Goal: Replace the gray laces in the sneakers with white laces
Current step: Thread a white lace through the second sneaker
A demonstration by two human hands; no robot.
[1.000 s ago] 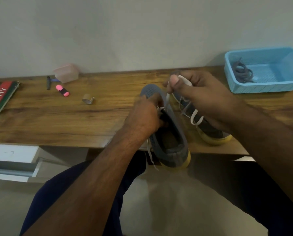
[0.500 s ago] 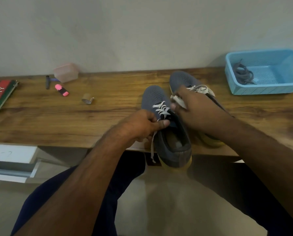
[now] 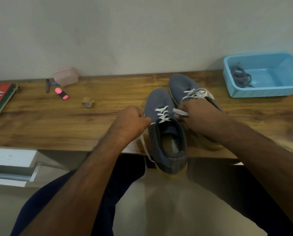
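Both hands are pulling the white lace (image 3: pixel 162 113) tight on the near sneaker (image 3: pixel 166 133) between them, left hand (image 3: pixel 132 123) clenched on one end, right hand (image 3: pixel 198 114) pinching the other, gray laces (image 3: pixel 241 79) in the blue basket (image 3: pixel 261 92) off right.

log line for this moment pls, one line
step: lacing near sneaker | left hand: holds white lace end | right hand: pinches other end | gray laces: in blue basket

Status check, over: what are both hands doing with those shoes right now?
Left hand and right hand each pinch an end of the white lace. Near sneaker part-laced. Nothing in the way.
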